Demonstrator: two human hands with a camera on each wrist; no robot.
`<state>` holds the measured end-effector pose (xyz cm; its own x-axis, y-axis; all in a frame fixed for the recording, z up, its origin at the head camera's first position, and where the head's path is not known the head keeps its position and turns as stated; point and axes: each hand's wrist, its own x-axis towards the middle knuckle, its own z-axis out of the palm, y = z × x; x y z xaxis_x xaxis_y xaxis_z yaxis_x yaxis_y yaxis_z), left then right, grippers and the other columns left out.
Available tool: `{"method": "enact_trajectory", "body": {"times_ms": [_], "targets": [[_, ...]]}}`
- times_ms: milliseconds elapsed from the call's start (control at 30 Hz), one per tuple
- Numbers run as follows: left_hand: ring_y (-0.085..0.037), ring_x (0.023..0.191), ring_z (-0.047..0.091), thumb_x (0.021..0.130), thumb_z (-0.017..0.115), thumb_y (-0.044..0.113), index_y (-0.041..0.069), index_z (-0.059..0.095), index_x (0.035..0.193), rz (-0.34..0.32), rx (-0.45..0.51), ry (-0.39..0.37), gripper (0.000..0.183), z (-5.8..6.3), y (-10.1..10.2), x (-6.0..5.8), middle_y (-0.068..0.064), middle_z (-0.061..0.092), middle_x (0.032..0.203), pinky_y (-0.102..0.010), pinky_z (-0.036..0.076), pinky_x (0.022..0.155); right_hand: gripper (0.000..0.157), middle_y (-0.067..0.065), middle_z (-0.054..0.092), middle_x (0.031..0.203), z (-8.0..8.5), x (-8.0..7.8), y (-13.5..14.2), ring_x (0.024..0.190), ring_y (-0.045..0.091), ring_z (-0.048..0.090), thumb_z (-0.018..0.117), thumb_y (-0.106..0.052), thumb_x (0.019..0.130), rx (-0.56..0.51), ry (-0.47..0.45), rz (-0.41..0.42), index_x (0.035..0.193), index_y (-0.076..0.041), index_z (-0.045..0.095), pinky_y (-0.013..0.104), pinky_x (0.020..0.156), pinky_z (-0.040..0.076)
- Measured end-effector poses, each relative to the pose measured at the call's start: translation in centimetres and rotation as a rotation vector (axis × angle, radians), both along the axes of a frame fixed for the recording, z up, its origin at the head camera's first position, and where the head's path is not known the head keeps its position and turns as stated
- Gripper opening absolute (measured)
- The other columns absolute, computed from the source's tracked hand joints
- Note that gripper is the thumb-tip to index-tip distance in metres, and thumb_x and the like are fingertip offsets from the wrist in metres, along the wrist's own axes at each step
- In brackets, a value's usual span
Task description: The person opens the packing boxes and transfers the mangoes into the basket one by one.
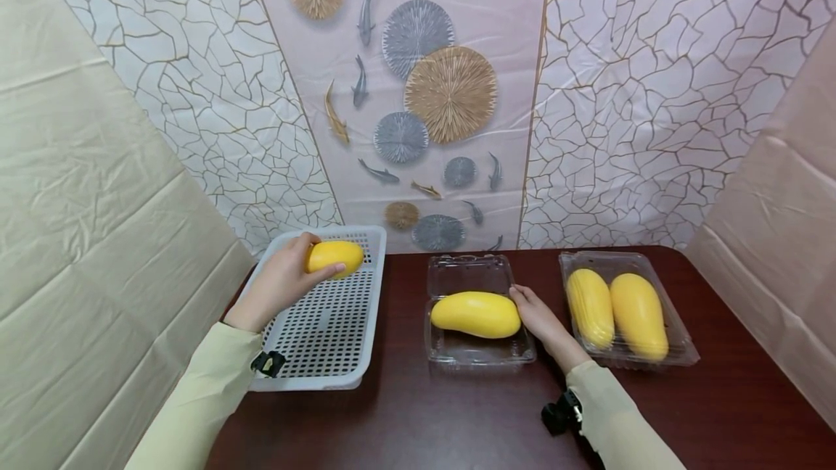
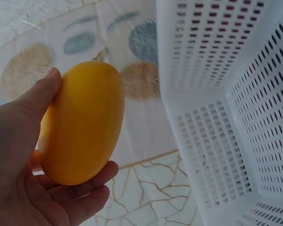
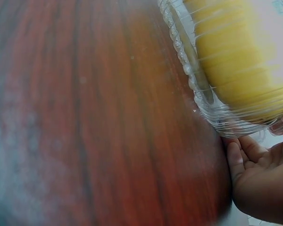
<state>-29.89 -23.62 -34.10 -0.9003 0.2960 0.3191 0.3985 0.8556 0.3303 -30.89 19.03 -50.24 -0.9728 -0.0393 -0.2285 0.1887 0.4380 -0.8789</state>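
My left hand (image 1: 284, 283) grips a yellow mango (image 1: 336, 258) above the far part of a white perforated basket (image 1: 374, 303). In the left wrist view, the thumb lies on one side of the mango (image 2: 82, 125) and fingers curl under the other. In the middle of the table stands a clear plastic clamshell box (image 1: 451, 354), its lid (image 1: 466, 278) folded back. A long yellow mango (image 1: 475, 315) lies crosswise in it. My right hand (image 1: 541, 319) holds the box's right side; some of its fingers are hidden behind the box wall in the right wrist view.
To the right sits another clear plastic box (image 1: 682, 343), its lid closed over two yellow mangoes (image 1: 636, 314). All stand on a dark red wooden table (image 1: 418, 419). A patterned cloth (image 1: 451, 165) hangs behind, with beige cloth panels (image 1: 98, 238) at the sides.
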Motion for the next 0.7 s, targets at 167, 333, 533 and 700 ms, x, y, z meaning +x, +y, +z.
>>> {"method": "enact_trajectory", "body": {"times_ms": [167, 333, 533, 700], "targets": [[-0.022, 0.072, 0.052, 0.092, 0.071, 0.050, -0.002, 0.053, 0.123, 0.014, -0.008, -0.040, 0.063, -0.3, -0.3, -1.2, -0.011, 0.057, 0.090, -0.033, 0.044, 0.062, 0.070, 0.028, 0.017, 0.162, 0.2, 0.1, 0.1, 0.148, 0.046, 0.017, 0.027, -0.049, 0.109, 0.000, 0.002, 0.001, 0.160, -0.001, 0.016, 0.062, 0.116, 0.020], [-0.022, 0.071, 0.052, 0.093, 0.069, 0.050, -0.003, 0.053, 0.123, 0.048, -0.004, -0.085, 0.063, -0.8, -0.4, -2.6, -0.011, 0.058, 0.089, -0.033, 0.044, 0.061, 0.071, 0.027, 0.016, 0.162, 0.1, 0.1, 0.2, 0.148, 0.046, 0.017, 0.027, -0.050, 0.109, -0.012, 0.001, 0.008, 0.160, -0.002, 0.016, 0.062, 0.116, 0.020], [-0.022, 0.069, 0.052, 0.094, 0.068, 0.050, -0.003, 0.052, 0.122, 0.091, -0.004, -0.129, 0.062, -1.6, -0.6, -4.7, -0.011, 0.057, 0.088, -0.032, 0.044, 0.061, 0.068, 0.027, 0.019, 0.162, 0.0, 0.1, 0.2, 0.147, 0.046, 0.020, 0.028, -0.048, 0.109, -0.018, 0.009, 0.000, 0.159, -0.003, 0.018, 0.062, 0.115, 0.022], [-0.023, 0.070, 0.052, 0.095, 0.068, 0.049, -0.006, 0.052, 0.124, 0.121, -0.009, -0.157, 0.064, -2.4, -0.5, -6.3, -0.012, 0.058, 0.088, -0.033, 0.044, 0.061, 0.068, 0.027, 0.019, 0.162, -0.1, 0.1, 0.1, 0.147, 0.046, 0.020, 0.029, -0.047, 0.109, -0.014, 0.012, -0.003, 0.160, -0.003, 0.019, 0.062, 0.115, 0.023]]}}
